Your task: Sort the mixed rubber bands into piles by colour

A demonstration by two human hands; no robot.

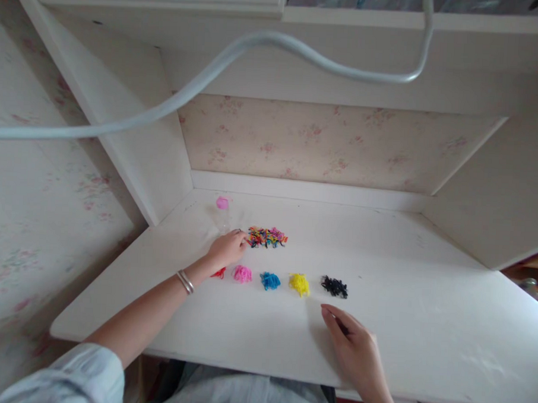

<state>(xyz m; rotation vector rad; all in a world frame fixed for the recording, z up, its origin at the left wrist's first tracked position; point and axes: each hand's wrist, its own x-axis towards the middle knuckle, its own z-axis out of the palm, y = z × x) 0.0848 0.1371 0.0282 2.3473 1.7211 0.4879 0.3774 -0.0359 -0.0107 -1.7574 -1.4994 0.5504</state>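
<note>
On the white counter (424, 327), set in an alcove with a flowered wall (334, 145) behind. A grey cable (258, 43) loops across the top of the view.

Left arm comes in from the lower left, pale sleeve (78, 377) pushed up, silver bracelet (186, 281) at the wrist. Left hand (226, 248) rests knuckles-up at the left edge of the mixed pile (267, 237). Its fingers are drawn together with the tips against the pile; cannot tell whether they pinch a band.

Right hand (356, 351) lies low near the front edge, well apart from the left. Its fingers are stretched out and close together, pointing up-left toward the row. A dark fleck shows between two of them; cannot tell if it is gripped.

Mixed pile: a flat scatter of tiny elastic bands in orange, pink, blue, yellow and black, all tangled, lying left of centre toward the back wall.

In front of it is a row of five small sorted heaps, each apart from the next. From the left: red heap (220, 273), half hidden under the left wrist; pink heap (242, 274); blue heap (269, 280); yellow heap (300, 283); black heap (335, 286), nearest the right hand.

A small clear bottle (222, 214) with a pink cap stands upright just behind the left hand.
</note>
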